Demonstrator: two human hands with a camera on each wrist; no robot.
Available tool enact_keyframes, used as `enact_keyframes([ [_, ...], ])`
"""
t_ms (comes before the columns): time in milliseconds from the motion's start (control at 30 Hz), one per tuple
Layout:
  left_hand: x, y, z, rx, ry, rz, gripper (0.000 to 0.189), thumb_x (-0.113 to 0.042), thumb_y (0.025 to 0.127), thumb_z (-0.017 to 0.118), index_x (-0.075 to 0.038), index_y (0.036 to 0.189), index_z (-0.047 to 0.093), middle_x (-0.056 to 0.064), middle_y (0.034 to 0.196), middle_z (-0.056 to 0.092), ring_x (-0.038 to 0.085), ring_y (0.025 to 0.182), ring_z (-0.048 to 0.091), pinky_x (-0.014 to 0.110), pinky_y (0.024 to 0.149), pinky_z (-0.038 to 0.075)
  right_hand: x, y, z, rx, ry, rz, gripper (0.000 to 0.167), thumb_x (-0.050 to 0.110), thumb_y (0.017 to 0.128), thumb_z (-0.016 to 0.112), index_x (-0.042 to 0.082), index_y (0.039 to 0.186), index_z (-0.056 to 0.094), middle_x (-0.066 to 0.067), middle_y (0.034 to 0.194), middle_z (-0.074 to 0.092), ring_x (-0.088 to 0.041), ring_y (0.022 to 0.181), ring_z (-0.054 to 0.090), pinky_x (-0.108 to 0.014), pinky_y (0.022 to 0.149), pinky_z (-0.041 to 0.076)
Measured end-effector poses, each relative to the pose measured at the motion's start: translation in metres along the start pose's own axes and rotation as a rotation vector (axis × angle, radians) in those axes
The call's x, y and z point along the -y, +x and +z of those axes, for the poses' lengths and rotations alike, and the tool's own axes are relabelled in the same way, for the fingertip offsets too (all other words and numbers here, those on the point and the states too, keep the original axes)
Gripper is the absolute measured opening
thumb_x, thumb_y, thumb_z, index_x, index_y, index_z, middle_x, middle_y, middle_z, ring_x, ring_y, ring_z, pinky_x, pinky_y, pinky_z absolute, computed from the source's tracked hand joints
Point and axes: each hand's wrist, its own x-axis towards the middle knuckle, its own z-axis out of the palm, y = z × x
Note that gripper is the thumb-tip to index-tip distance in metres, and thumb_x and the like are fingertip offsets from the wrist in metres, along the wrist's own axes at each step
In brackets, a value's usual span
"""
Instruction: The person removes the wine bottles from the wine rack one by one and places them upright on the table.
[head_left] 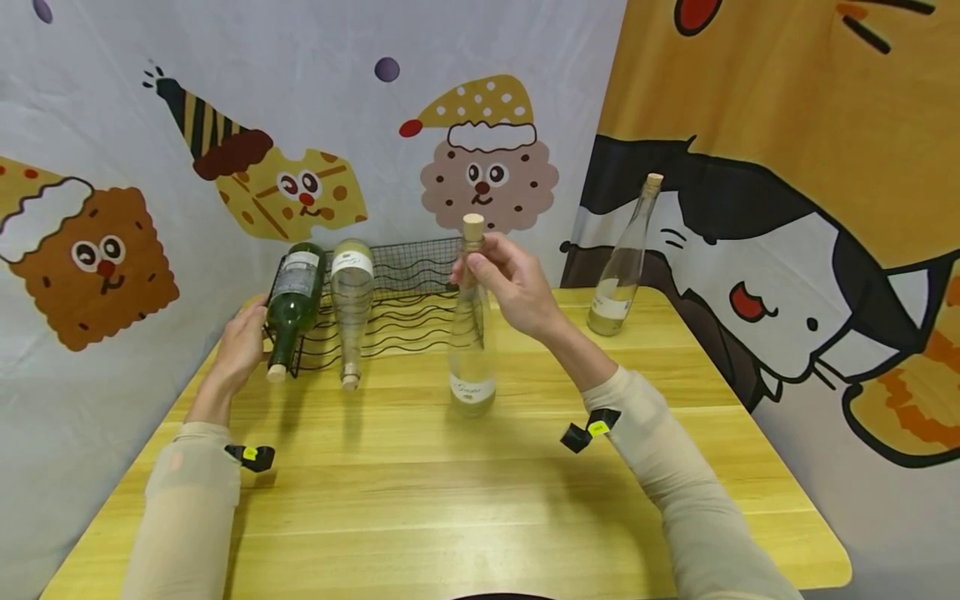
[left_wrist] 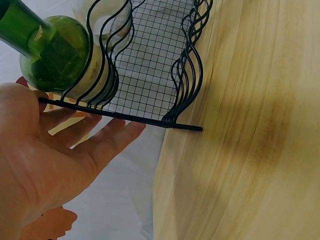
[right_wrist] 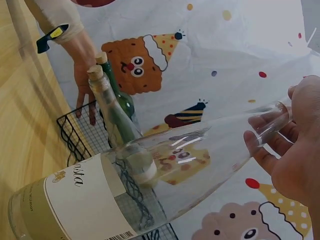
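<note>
My right hand (head_left: 517, 283) pinches the neck of a clear glass bottle (head_left: 472, 350), cork-topped and white-labelled, held upright in front of the rack's right part. Whether its base touches the table cannot be told. At the left end of a black wavy wire wine rack (head_left: 408, 333), my left hand (head_left: 238, 346) rests its fairly straight fingers (left_wrist: 112, 142) against the end bar. Two corked bottles lie on the rack, necks toward me: a green bottle (head_left: 295, 292) nearest the left hand, and a clear bottle (head_left: 352, 292) beside it.
Another clear corked bottle (head_left: 618, 283) stands at the table's back right. The wooden table (head_left: 450, 500) has a rounded front right corner. Behind it hangs a cloth (head_left: 300, 50) printed with cartoon figures, close to the rack.
</note>
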Motion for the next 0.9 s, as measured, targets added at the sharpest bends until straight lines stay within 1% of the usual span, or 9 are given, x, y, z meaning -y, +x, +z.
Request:
enact_keyframes([
  [133, -0.003, -0.002, 0.0, 0.005, -0.002, -0.005, 0.068, -0.04, 0.123, 0.009, -0.009, 0.183, 0.001, 0.031, 0.188, -0.001, 0.065, 0.169, 0.01, 0.086, 0.123, 0.039, -0.002, -0.002, -0.009, -0.019, -0.013, 0.01, 0.027, 0.01, 0.12, 0.051, -0.012, 0.134, 0.06, -0.019, 0.111, 0.075, -0.013, 0.103, 0.078, -0.033, 0.097, 0.068],
  [233, -0.005, -0.002, 0.001, 0.005, -0.003, -0.009, 0.068, -0.04, 0.123, 0.009, -0.008, 0.183, 0.001, 0.031, 0.188, -0.002, 0.065, 0.17, 0.009, 0.086, 0.123, 0.039, -0.002, -0.004, -0.015, -0.036, -0.034, 0.023, 0.029, 0.011, 0.12, 0.052, -0.011, 0.136, 0.06, -0.015, 0.111, 0.076, -0.011, 0.101, 0.076, -0.031, 0.095, 0.067],
  [400, -0.006, -0.002, 0.001, 0.005, -0.001, -0.01, 0.068, -0.04, 0.123, 0.009, -0.009, 0.183, 0.001, 0.03, 0.188, -0.002, 0.064, 0.17, 0.009, 0.087, 0.123, 0.039, -0.003, -0.005, -0.024, -0.076, -0.057, 0.03, 0.027, 0.008, 0.119, 0.054, -0.01, 0.136, 0.062, -0.019, 0.113, 0.076, -0.011, 0.1, 0.075, -0.029, 0.092, 0.068],
  [500, -0.005, -0.002, 0.001, 0.002, 0.0, -0.013, 0.068, -0.041, 0.122, 0.009, -0.01, 0.183, 0.002, 0.03, 0.188, -0.002, 0.064, 0.17, 0.009, 0.086, 0.123, 0.039, -0.004, -0.005, -0.029, -0.105, -0.065, 0.024, 0.024, 0.007, 0.118, 0.055, -0.008, 0.135, 0.064, -0.019, 0.113, 0.077, -0.012, 0.1, 0.077, -0.029, 0.09, 0.069],
  [600, -0.003, 0.0, 0.001, -0.003, 0.002, -0.015, 0.068, -0.041, 0.122, 0.009, -0.011, 0.183, 0.002, 0.029, 0.188, -0.001, 0.064, 0.17, 0.01, 0.085, 0.123, 0.041, -0.005, -0.006, -0.035, -0.132, -0.065, 0.024, 0.024, 0.007, 0.118, 0.056, -0.007, 0.134, 0.065, -0.014, 0.112, 0.078, -0.012, 0.099, 0.078, -0.029, 0.089, 0.07],
  [733, 0.001, 0.002, 0.001, -0.011, 0.011, -0.015, 0.069, -0.043, 0.122, 0.009, -0.012, 0.183, 0.003, 0.029, 0.189, -0.001, 0.063, 0.171, 0.01, 0.084, 0.123, 0.042, -0.007, -0.005, -0.044, -0.157, -0.063, 0.036, 0.026, 0.009, 0.119, 0.056, -0.01, 0.134, 0.064, -0.005, 0.111, 0.078, -0.013, 0.1, 0.079, -0.029, 0.089, 0.07],
  [900, 0.005, 0.004, 0.0, -0.02, 0.019, -0.01, 0.069, -0.044, 0.122, 0.008, -0.013, 0.183, 0.004, 0.028, 0.189, 0.001, 0.062, 0.171, 0.011, 0.083, 0.123, 0.043, -0.009, -0.003, -0.056, -0.181, -0.084, 0.035, 0.027, 0.011, 0.119, 0.056, -0.012, 0.132, 0.064, -0.003, 0.109, 0.078, -0.013, 0.098, 0.079, -0.027, 0.088, 0.069],
])
